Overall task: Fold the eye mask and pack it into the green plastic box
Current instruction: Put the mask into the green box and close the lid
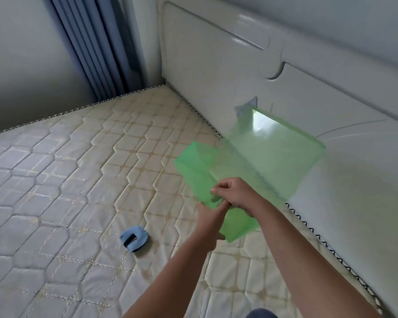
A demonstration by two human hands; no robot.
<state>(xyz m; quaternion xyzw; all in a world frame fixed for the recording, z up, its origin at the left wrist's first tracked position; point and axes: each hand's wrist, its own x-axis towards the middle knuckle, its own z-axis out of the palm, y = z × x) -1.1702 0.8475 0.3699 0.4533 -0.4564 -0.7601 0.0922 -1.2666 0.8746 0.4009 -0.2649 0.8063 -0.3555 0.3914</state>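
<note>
A translucent green plastic box (200, 173) is held up above the mattress, its lid (274, 154) swung open toward the headboard and blurred by motion. My left hand (210, 222) grips the box's near edge from below. My right hand (233, 193) pinches the same front edge from above, fingers curled. The blue eye mask (135, 241) lies folded on the mattress, with its black strap showing, down and to the left of both hands and apart from them.
A quilted cream mattress (83, 180) fills the lower left. A white headboard (274, 72) runs along the right side. Blue curtains (101, 47) hang in the far corner beside a white wall.
</note>
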